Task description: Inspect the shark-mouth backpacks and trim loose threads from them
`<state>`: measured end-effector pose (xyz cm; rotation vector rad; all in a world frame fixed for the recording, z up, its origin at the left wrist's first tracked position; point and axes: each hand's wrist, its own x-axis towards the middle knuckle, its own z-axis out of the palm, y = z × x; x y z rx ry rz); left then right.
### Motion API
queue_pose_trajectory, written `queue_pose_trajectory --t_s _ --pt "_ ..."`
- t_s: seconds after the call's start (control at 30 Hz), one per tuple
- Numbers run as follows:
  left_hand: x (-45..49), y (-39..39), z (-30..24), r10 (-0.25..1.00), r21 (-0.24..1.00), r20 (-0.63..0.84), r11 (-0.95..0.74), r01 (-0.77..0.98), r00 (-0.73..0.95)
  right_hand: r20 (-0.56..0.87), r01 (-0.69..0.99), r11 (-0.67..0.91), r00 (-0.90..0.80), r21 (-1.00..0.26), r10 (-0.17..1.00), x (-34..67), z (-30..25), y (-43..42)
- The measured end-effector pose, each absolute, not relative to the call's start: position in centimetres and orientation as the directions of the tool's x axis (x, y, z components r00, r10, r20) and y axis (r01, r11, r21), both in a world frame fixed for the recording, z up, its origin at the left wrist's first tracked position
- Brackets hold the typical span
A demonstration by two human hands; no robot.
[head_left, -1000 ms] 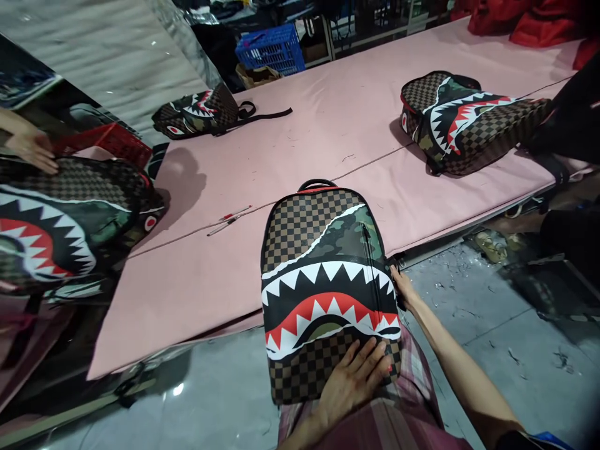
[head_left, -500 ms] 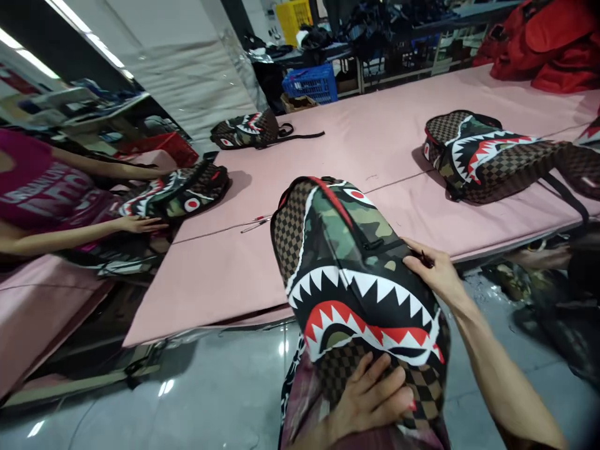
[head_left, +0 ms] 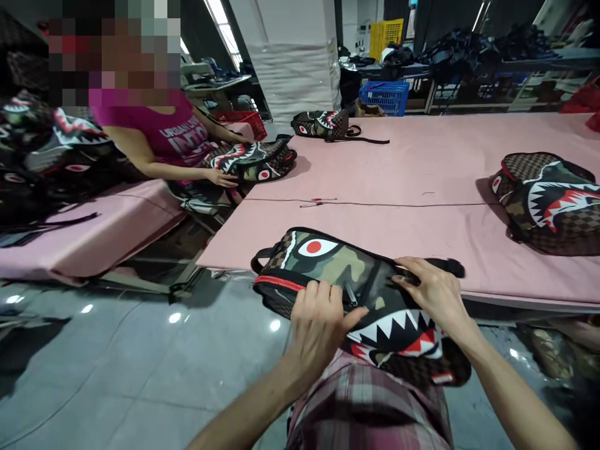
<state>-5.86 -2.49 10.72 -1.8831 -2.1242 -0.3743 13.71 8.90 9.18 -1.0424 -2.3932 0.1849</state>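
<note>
A backpack (head_left: 328,262) with a shark mouth, camouflage and brown checks lies on its side across my lap, its top toward the left. My left hand (head_left: 319,328) grips its near side by the zip, fingers curled over the fabric. My right hand (head_left: 434,294) holds the far upper edge with fingers bent onto it. A plaid garment (head_left: 370,406) covers my lap below.
A long pink table (head_left: 422,181) runs ahead with two more shark backpacks (head_left: 548,200) (head_left: 323,124) and a small red tool (head_left: 319,202). A person in a pink shirt (head_left: 173,134) at the left handles another backpack (head_left: 253,159). A blue crate (head_left: 387,97) stands behind; glossy grey floor lies below.
The backpack has tipped from upright onto its side. My left hand moved from its bottom checks up to the zip side. The view has swung left and up.
</note>
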Motion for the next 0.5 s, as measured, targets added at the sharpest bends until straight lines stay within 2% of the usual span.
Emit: queue_pose_trajectory --t_s 0.07,0.13,0.27,0.33,0.4,0.47,0.5 --pt "-6.5 -2.2 10.1 0.956 0.024 0.166 0.242 0.97 -0.243 0.387 0.599 0.729 -0.619 -0.33 0.684 12.5 8.3 9.2" --pt "-7.5 -2.2 9.6 0.943 0.106 -0.036 0.334 0.937 -0.332 0.381 0.567 0.748 -0.644 -0.344 0.663 11.7 7.6 9.2" --pt "-9.7 -2.7 9.6 0.923 0.278 -0.168 0.382 0.882 -0.347 0.383 0.528 0.768 -0.667 -0.362 0.639 10.9 7.6 8.7" --pt "-10.3 -2.7 9.9 0.921 0.321 -0.237 0.374 0.87 -0.309 0.364 0.427 0.841 -0.764 -0.333 0.532 10.1 8.3 8.2" --pt "-10.6 -2.6 10.1 0.919 0.375 -0.296 0.361 0.854 -0.259 0.294 0.274 0.921 -0.888 -0.276 0.353 8.8 9.1 7.8" --pt "-10.5 -2.7 10.1 0.924 0.406 -0.278 0.361 0.84 -0.263 0.203 0.154 0.959 -0.958 -0.236 0.204 7.3 9.9 7.5" --pt "-10.2 -2.9 10.0 0.931 0.407 -0.225 0.359 0.84 -0.288 0.165 0.123 0.965 -0.973 -0.232 0.163 6.6 10.2 7.4"
